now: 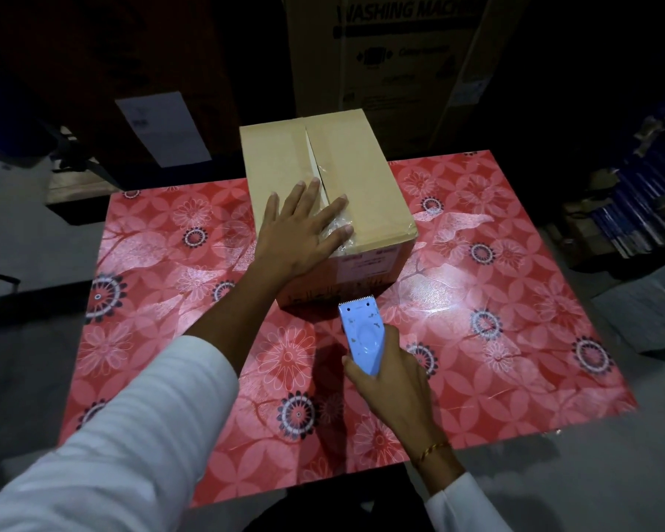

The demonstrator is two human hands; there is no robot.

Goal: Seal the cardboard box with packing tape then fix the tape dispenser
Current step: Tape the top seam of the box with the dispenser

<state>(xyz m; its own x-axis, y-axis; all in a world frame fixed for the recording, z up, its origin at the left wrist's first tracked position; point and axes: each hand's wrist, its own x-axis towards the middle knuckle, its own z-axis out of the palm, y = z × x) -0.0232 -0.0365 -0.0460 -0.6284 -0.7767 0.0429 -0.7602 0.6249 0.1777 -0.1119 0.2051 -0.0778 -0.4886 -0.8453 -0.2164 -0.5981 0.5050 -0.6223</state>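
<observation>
On the red floral-patterned table (477,301), we are pressing our left hand (300,232), fingers spread flat, onto the brown cardboard box (361,174) over its clear-taped centre seam. Just in front of the box, our right hand (392,385) is gripping the light-blue plastic tape dispenser (361,332), serrated edge facing the box.

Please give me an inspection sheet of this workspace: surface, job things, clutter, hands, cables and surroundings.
Surface: table covered with red flowered sheet.
Job's things: cardboard box on the table, flaps closed, clear tape along near part of the seam; blue tape dispenser, toothed edge toward the box.
Clutter: nothing seen on the table.
Hands: left hand flat on the box top; right hand holds the dispenser.
Cables: nothing seen.
Surroundings: dark; large washing machine carton behind; stacked items at right.
</observation>
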